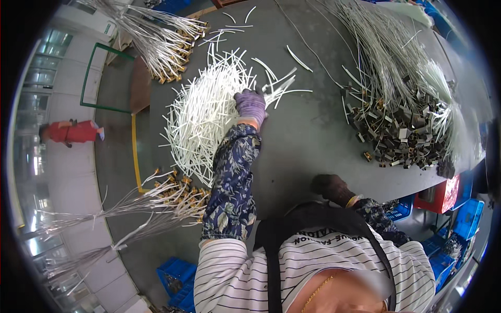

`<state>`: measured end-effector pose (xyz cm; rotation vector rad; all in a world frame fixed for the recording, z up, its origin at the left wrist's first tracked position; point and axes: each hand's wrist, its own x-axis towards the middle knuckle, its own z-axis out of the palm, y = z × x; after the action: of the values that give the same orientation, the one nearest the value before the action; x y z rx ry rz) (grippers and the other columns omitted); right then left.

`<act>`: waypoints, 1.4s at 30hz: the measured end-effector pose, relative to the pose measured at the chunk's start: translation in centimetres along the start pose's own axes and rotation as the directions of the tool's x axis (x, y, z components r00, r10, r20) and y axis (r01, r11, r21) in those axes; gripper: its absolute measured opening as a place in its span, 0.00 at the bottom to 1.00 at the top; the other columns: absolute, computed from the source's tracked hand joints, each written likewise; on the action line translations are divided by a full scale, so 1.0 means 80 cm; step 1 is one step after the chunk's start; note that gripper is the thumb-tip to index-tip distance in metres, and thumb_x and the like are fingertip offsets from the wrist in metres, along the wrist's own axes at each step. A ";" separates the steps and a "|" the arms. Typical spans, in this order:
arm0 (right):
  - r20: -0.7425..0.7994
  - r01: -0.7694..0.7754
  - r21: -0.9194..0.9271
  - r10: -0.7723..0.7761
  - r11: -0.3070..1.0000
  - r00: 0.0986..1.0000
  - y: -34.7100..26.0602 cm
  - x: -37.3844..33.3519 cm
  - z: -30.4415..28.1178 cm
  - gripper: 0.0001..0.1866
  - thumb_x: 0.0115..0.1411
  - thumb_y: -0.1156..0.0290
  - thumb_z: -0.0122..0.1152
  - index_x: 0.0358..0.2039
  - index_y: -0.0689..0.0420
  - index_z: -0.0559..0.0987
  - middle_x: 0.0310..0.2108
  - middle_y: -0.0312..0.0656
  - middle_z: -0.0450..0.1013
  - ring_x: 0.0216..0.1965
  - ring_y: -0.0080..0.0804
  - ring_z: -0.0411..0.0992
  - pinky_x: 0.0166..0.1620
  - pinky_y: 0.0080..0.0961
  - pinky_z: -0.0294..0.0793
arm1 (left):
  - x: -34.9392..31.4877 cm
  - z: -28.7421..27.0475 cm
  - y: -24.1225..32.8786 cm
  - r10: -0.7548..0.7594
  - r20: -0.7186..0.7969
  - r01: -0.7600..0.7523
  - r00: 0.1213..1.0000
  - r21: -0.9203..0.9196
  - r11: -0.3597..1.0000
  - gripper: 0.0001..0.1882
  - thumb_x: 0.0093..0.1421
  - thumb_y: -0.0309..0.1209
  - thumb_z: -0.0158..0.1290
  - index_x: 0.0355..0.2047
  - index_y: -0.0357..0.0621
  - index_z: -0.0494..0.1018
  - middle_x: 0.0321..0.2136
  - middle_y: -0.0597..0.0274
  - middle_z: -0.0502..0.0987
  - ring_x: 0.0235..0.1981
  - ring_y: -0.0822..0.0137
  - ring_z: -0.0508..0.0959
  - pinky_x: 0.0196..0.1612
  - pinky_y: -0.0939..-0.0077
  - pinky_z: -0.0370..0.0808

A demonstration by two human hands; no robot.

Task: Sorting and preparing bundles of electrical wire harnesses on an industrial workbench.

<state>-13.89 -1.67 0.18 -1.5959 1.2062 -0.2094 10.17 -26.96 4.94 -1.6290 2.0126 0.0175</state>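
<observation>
My left hand (251, 106), in a purple glove, lies at the right side of a big heap of short white tubes (203, 115) on the grey table. Its fingers are curled in, and several white tubes (279, 89) fan out from beside them to the right. The fingertips and part of the grip are hidden. My right hand (331, 188), in a dark glove, is near the table's front edge, apart from the heap. It looks dark and soft in outline, so its fingers do not show clearly, and nothing is seen in it.
Wire bundles with brass-coloured ends lie at the far left (172, 57) and near left (180, 195). Dark metal-ended wires (402, 130) pile up at right. Blue crates (177, 279) and a red crate (441, 193) stand below the table. A person in red (73, 131) is at far left.
</observation>
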 end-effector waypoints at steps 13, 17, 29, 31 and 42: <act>0.078 -0.326 0.529 0.337 0.783 0.938 -0.034 -0.003 -0.022 0.07 0.55 0.70 0.53 0.31 0.57 0.77 0.21 0.35 0.72 0.16 0.20 0.68 0.19 0.18 0.66 | -0.036 0.033 -0.001 -0.235 -0.335 -0.055 0.912 -0.669 0.741 0.16 0.47 0.42 0.57 0.36 0.50 0.75 0.33 0.57 0.76 0.42 0.56 0.73 0.44 0.55 0.67; 0.046 -0.274 0.508 0.291 0.817 0.956 -0.038 -0.006 -0.021 0.08 0.55 0.69 0.53 0.31 0.58 0.77 0.21 0.36 0.73 0.16 0.21 0.68 0.19 0.18 0.66 | -0.065 0.043 -0.014 -0.383 -0.437 -0.321 0.814 -0.888 0.329 0.21 0.44 0.33 0.63 0.39 0.43 0.72 0.32 0.54 0.76 0.37 0.59 0.74 0.42 0.63 0.70; -0.091 -0.106 0.675 0.224 0.730 0.970 -0.053 0.010 -0.005 0.10 0.58 0.65 0.53 0.34 0.57 0.76 0.22 0.35 0.71 0.18 0.21 0.67 0.21 0.19 0.66 | -0.134 0.014 -0.027 -0.349 -0.176 -0.381 0.921 -0.596 -0.707 0.20 0.47 0.28 0.61 0.42 0.38 0.72 0.31 0.62 0.75 0.25 0.70 0.75 0.28 0.75 0.76; -0.247 0.143 0.927 0.278 0.347 0.928 -0.070 0.043 0.009 0.12 0.60 0.62 0.53 0.37 0.57 0.74 0.24 0.33 0.70 0.22 0.22 0.69 0.27 0.19 0.69 | -0.124 0.031 -0.027 -0.369 -0.210 -0.416 0.905 -0.610 -0.674 0.14 0.48 0.31 0.60 0.33 0.36 0.75 0.28 0.59 0.76 0.23 0.70 0.75 0.22 0.77 0.74; 0.033 -0.049 0.970 -0.073 -0.240 0.997 -0.140 0.136 -0.018 0.31 0.59 0.47 0.50 0.50 0.62 0.66 0.42 0.49 0.71 0.40 0.41 0.71 0.46 0.35 0.68 | -0.158 0.034 0.043 -0.267 -0.206 -0.311 0.941 -0.221 -0.925 0.11 0.49 0.32 0.59 0.24 0.37 0.71 0.20 0.58 0.73 0.17 0.66 0.75 0.17 0.75 0.75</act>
<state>-3.18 -11.91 5.16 0.0025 0.4494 -0.9017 9.61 -13.72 6.76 0.6296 -0.4070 -1.5013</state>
